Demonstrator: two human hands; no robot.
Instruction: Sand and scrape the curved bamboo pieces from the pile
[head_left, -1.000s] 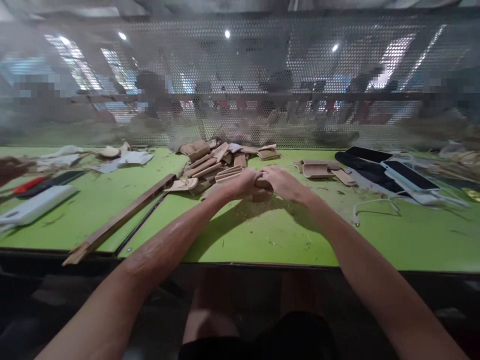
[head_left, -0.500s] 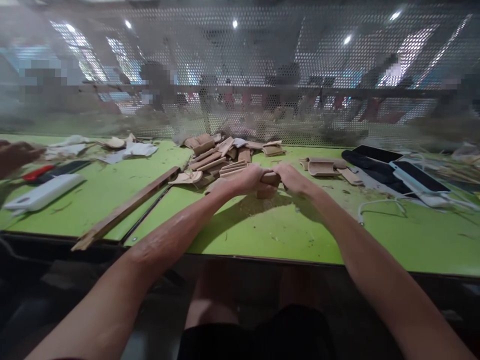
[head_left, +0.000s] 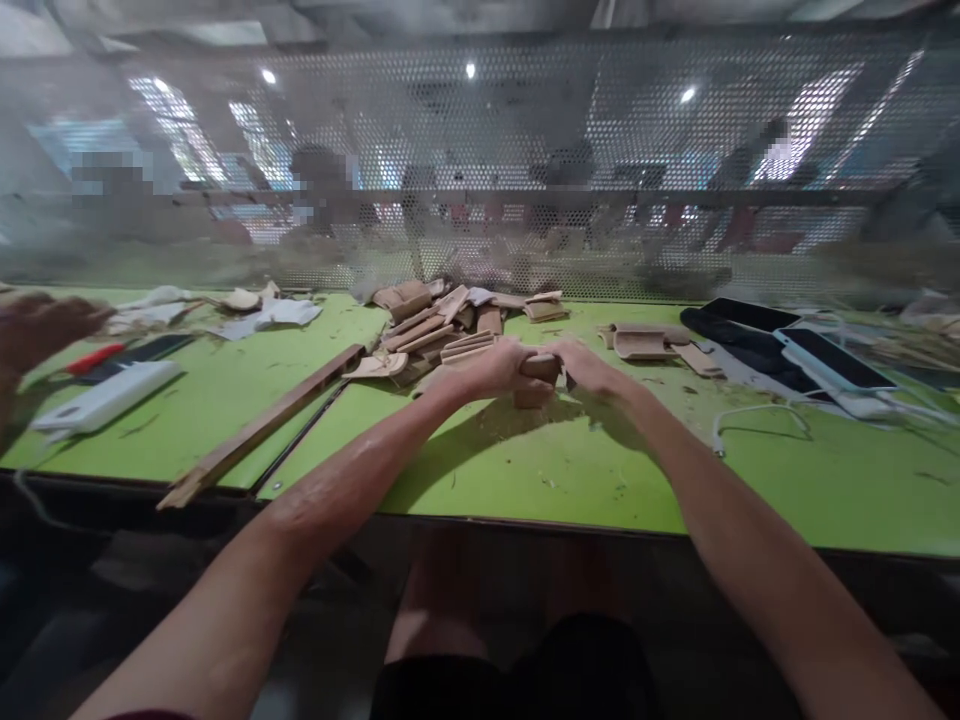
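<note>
Above the green table, my left hand [head_left: 504, 368] is closed around a short, curved brown piece of split bamboo [head_left: 538, 374]. My right hand [head_left: 589, 370] presses against the right end of that piece, its fingers curled together. A small dark edge shows beneath those fingers; what it belongs to is hidden. Just behind and left of my hands lies a heap of similar bamboo pieces [head_left: 424, 325], some stacked. A few more curved bamboo pieces [head_left: 641, 342] rest to the right of my right hand.
A long bamboo strip [head_left: 262, 425] lies left, its end over the front edge. Farther left are a white power strip [head_left: 112, 395], a red-handled tool [head_left: 94, 358] and another person's hand [head_left: 52, 325]. Phones [head_left: 836, 358], a black cloth [head_left: 746, 348] and cables lie right. A perforated screen [head_left: 480, 130] stands behind.
The whole view has shifted slightly, with the table lower in the picture. Both my hands stay together at the bamboo piece. The other person's hand at left reaches a little farther in.
</note>
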